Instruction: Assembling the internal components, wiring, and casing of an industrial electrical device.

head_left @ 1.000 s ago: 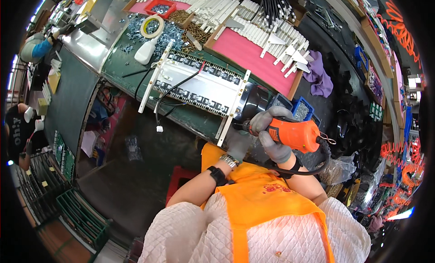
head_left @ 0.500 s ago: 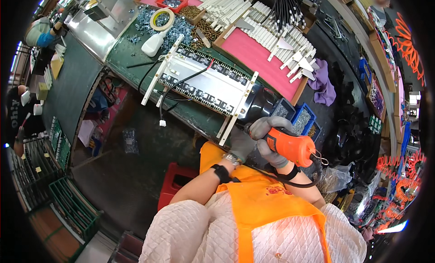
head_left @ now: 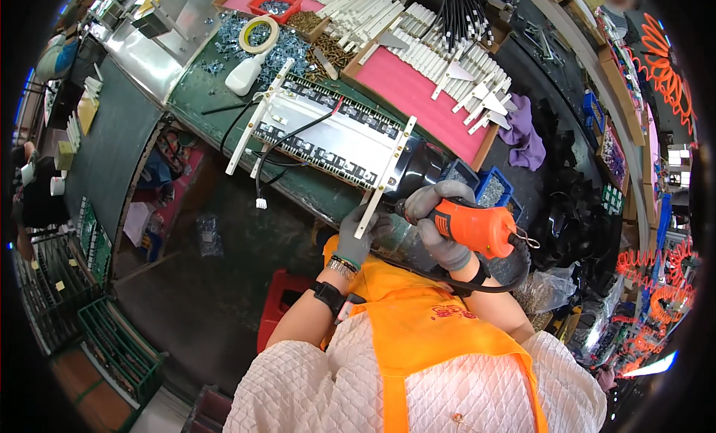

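Note:
My right hand [head_left: 441, 235], in a grey glove, is wrapped round an orange electric screwdriver [head_left: 483, 228]; its dark nose points left at the near end of a white strip [head_left: 383, 181]. My left hand [head_left: 353, 237], gloved too, is closed at that strip's near end, fingers partly hidden behind it. The strip crosses one end of a long metal assembly [head_left: 328, 140] with rows of black parts along both sides. A second white strip [head_left: 257, 120] crosses its other end. Black cables [head_left: 283, 140] lie over the assembly, and a white connector [head_left: 261, 203] hangs past the table edge.
Behind the assembly lie loose screws [head_left: 287, 58], a tape roll [head_left: 259, 35] and a white bottle [head_left: 244, 76]. A pink-lined tray [head_left: 418, 90] holds several white strips. Blue bins [head_left: 492, 188] of small hardware stand right of the assembly, near a purple cloth [head_left: 526, 135].
My left hand has moved left and up, from beside the strip to its near end. The screwdriver has shifted slightly left in my right hand. The whole view has shifted a little.

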`<state>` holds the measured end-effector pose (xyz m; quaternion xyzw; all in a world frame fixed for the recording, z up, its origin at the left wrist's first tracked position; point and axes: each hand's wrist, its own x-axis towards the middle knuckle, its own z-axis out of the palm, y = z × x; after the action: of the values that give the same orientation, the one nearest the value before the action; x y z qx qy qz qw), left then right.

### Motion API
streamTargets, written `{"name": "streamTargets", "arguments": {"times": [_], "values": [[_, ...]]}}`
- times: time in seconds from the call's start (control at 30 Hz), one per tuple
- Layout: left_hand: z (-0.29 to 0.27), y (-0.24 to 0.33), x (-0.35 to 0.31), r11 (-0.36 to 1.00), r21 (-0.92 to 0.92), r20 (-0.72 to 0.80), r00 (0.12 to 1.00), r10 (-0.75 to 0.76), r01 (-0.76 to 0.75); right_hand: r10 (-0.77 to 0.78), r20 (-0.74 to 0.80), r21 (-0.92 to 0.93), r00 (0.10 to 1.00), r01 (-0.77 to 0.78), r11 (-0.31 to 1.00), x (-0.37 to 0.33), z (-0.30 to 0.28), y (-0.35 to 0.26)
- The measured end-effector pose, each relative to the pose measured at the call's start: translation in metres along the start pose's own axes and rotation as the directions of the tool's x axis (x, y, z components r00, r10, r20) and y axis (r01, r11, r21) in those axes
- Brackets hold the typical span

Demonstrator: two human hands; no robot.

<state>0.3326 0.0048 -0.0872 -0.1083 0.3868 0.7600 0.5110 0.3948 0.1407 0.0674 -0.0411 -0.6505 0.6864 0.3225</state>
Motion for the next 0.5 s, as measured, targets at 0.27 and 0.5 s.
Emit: {"name": "streamTargets", "arguments": {"times": [0.27, 0.5], "values": [[-0.009, -0.004, 0.019, 0.999, -0.033, -0.031, 0.999, -0.035, 0.034, -0.014, -0.015, 0.096, 1.0, 0.015, 0.995, 0.002, 0.0, 0.003], [-0.005, -0.002, 0.019, 0.996, -0.051, -0.129, 0.989, -0.078, 0.072, 0.019, -0.063, 0.056, 0.998, -0.016, 0.998, 0.002, -0.004, 0.003]]}}
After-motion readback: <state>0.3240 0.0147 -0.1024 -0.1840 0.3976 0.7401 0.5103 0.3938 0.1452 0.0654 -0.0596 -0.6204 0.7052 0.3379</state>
